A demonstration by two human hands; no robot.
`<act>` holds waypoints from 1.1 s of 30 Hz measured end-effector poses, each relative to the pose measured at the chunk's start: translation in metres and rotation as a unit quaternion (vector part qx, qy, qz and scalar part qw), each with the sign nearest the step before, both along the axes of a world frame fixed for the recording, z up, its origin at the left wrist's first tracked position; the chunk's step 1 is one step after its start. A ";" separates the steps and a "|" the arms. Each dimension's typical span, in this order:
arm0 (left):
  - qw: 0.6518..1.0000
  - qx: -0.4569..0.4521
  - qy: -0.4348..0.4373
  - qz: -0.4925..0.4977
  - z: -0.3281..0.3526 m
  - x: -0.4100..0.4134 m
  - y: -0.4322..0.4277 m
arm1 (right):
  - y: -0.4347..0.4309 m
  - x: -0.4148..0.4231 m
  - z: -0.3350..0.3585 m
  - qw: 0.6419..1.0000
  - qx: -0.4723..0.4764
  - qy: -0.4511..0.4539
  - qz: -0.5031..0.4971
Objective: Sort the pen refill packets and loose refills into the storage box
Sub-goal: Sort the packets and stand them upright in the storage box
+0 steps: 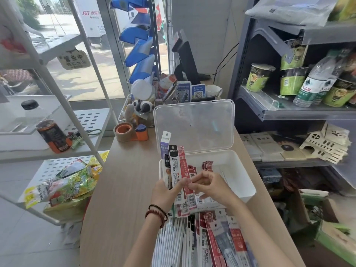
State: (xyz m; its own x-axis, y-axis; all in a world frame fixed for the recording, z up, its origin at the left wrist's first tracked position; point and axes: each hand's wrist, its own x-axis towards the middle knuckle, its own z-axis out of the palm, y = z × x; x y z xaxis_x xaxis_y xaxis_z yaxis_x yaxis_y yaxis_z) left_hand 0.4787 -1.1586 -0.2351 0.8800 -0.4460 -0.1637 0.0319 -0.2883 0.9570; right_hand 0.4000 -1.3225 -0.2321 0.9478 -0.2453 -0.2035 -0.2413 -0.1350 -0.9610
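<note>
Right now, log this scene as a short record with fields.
box: white, on table, lid open, upright
inside: some red packets
left hand: holds fan of packets at box's rim
right hand: pinches a red one in the fan
pile: more packets, nearer on table

Daylight pours through the glass door (pixel 82 79) behind the wooden counter (pixel 119 189) — white rack (pixel 90 120) to its left, grey shelving (pixel 308 113) to its right.
</note>
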 end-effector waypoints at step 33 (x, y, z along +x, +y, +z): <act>0.999 0.029 0.025 0.023 -0.009 -0.021 -0.045 | -0.043 -0.009 -0.027 0.915 -0.349 0.195 -0.054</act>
